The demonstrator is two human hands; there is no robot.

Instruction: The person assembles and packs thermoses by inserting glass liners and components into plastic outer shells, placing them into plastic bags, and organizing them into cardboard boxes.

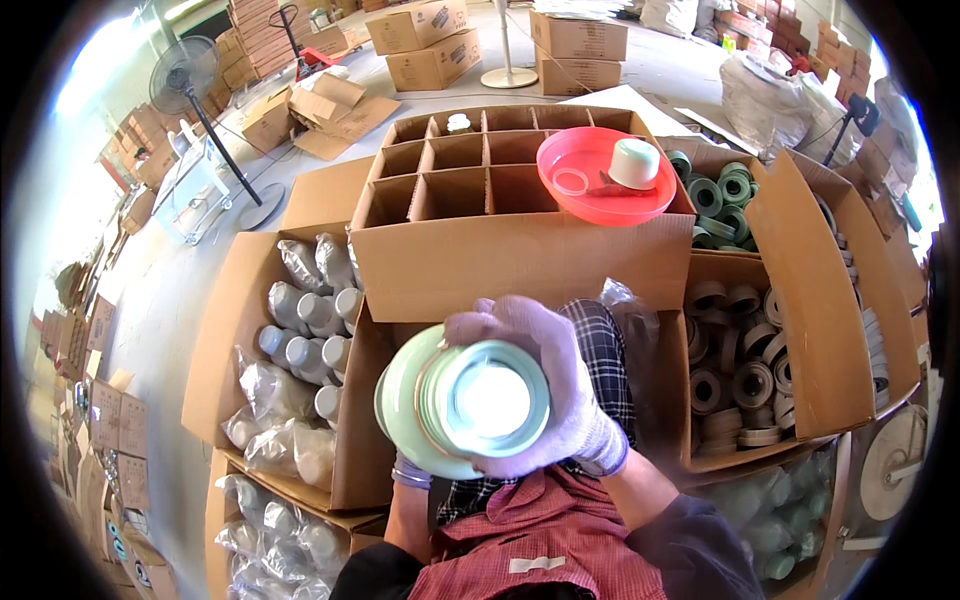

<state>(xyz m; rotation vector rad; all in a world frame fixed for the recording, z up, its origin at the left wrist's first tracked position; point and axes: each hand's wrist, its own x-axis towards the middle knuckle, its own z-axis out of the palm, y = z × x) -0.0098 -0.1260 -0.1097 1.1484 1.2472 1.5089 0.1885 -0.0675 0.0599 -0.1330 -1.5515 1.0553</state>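
Observation:
A pale green flask-like vessel (425, 400) with a ringed neck is tilted, its round mouth turned up toward me. Inside the mouth it is glaring white, so no detail shows there. My right hand (570, 385), in a pale knitted glove, wraps round the neck from the right with its fingers over the far side. The gloved left hand (412, 474) shows only at the cuff; its fingers are hidden behind the vessel. Beyond my hands, a red round tray (560, 203) rests on a divided carton (520, 255) and holds a pale cup-shaped piece (634, 163) and a red ring (571, 182).
At left, an open carton (215, 350) holds bagged pale bottle-shaped pieces (310, 355). Cartons at right contain green rings (735, 186) and grey rings (752, 385). More bagged pieces (275, 540) lie at lower left. Farther off stand a fan (185, 70) and stacked boxes (430, 55).

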